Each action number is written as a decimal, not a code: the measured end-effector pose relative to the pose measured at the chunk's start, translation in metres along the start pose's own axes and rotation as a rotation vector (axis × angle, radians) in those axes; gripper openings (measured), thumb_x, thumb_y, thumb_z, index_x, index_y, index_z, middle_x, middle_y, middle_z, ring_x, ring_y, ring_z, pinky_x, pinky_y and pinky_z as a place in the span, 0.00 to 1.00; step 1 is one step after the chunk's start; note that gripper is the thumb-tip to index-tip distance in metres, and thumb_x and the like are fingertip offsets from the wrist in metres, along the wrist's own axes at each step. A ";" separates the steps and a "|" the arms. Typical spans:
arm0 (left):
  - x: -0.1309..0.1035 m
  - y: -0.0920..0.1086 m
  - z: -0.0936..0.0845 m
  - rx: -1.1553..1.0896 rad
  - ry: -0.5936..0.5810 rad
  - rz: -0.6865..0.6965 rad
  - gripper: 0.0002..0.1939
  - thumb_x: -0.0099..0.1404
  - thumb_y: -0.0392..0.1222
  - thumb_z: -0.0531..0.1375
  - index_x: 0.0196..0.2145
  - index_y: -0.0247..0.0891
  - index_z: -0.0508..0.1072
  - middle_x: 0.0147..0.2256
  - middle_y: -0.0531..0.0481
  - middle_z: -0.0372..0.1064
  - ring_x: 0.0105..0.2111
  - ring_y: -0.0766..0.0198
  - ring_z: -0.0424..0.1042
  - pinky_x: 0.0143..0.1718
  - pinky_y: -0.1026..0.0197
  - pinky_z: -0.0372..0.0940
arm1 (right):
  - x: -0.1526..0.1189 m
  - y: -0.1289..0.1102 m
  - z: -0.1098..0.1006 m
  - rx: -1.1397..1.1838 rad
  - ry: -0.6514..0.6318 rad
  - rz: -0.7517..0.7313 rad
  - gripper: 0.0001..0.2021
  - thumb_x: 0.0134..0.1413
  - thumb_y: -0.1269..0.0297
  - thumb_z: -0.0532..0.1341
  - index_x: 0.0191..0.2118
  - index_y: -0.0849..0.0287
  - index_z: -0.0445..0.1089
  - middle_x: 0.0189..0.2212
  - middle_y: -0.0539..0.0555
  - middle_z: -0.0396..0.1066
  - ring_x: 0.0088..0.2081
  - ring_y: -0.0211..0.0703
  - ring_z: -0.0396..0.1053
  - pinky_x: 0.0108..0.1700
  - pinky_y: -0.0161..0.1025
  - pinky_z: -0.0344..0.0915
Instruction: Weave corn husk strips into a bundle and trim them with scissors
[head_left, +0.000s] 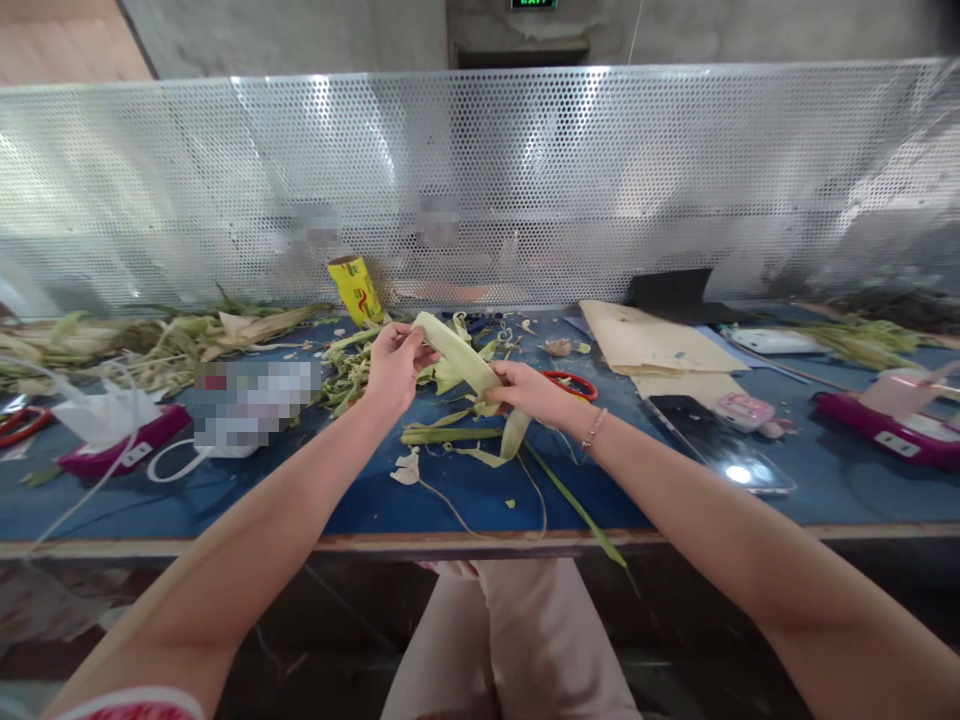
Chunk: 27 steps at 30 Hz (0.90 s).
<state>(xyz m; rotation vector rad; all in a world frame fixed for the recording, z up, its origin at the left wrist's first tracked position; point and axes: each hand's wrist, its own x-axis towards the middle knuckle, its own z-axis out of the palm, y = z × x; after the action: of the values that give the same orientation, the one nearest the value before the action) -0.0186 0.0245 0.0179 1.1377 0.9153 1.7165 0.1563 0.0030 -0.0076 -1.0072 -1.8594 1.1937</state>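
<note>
A pale green corn husk strip [459,354] is stretched on a slant between my two hands above the blue table. My left hand [394,365] pinches its upper left end between thumb and fingers. At the lower right end, my right hand [534,392] is closed on the same strip, and a curled piece of husk [513,438] hangs below that hand. Under the strip lie a green stalk [450,436] and loose husk scraps. A white crumpled piece [407,467] with thin string rests nearer the table edge. Red-handled scissors [574,384] lie partly hidden behind my right hand.
Heaps of husks [161,345] lie at the left back beside a yellow can-like tube [355,290]. Purple power strips [124,447] sit at both sides. Brown paper [660,340] and a black phone [716,445] are on the right. A perforated metal screen [510,190] closes the back.
</note>
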 end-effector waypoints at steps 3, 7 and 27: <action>0.003 -0.001 -0.001 -0.013 0.088 0.010 0.09 0.50 0.37 0.58 0.23 0.38 0.57 0.18 0.59 0.60 0.18 0.74 0.64 0.25 0.66 0.64 | 0.006 0.010 -0.005 0.024 0.024 0.033 0.04 0.44 0.76 0.55 0.26 0.62 0.63 0.22 0.48 0.68 0.23 0.33 0.68 0.25 0.30 0.66; 0.012 -0.005 -0.008 0.015 0.206 0.006 0.07 0.52 0.35 0.55 0.22 0.38 0.57 0.20 0.57 0.61 0.20 0.73 0.65 0.25 0.67 0.62 | 0.010 0.017 -0.008 0.064 0.106 0.059 0.05 0.43 0.78 0.55 0.26 0.62 0.64 0.22 0.48 0.68 0.20 0.31 0.66 0.23 0.30 0.66; 0.056 -0.026 -0.044 -0.048 0.490 0.008 0.10 0.50 0.27 0.53 0.18 0.36 0.55 0.17 0.58 0.57 0.18 0.77 0.62 0.33 0.67 0.65 | 0.023 0.032 -0.029 0.091 0.455 -0.018 0.03 0.44 0.75 0.56 0.28 0.61 0.63 0.26 0.52 0.70 0.27 0.33 0.68 0.36 0.35 0.68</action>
<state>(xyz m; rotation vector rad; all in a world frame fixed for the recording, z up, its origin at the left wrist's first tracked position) -0.0652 0.0811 -0.0019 0.6954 1.1514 2.0557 0.1788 0.0430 -0.0241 -1.1014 -1.4417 0.9334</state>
